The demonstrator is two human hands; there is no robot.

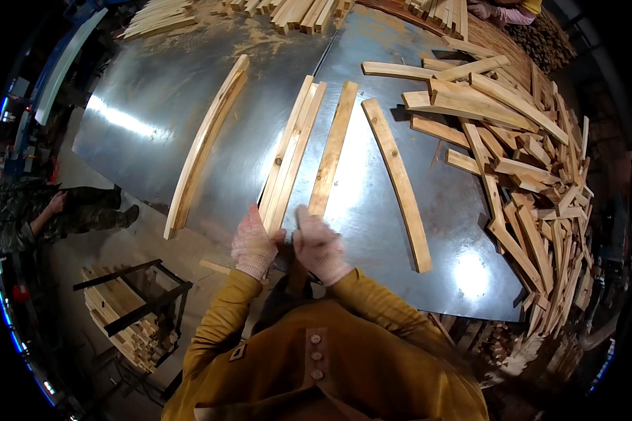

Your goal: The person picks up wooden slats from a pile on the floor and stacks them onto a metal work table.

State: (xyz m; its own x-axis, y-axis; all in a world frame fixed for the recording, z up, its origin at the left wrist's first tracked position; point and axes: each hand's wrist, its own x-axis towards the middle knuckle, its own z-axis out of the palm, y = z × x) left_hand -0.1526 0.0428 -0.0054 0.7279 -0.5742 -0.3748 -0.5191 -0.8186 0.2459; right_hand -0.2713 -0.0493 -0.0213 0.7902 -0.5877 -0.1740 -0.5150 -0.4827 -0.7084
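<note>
The left hand (pixel 254 244) gripped the near end of a pair of slats (pixel 291 151) on the metal table (pixel 154 105); the right hand (pixel 319 242) touched a single slat (pixel 333 147); four slats lay sorted, while the big pile (pixel 527 182) remained.

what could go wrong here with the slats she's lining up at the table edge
1. The paired slats in the left hand and the single slat by the right hand end right at the metal table's near edge, so a nudge might tip them off.
2. The loose offcut pile could slide into the working area.
3. Rough wood may splinter through the knit gloves.
</note>
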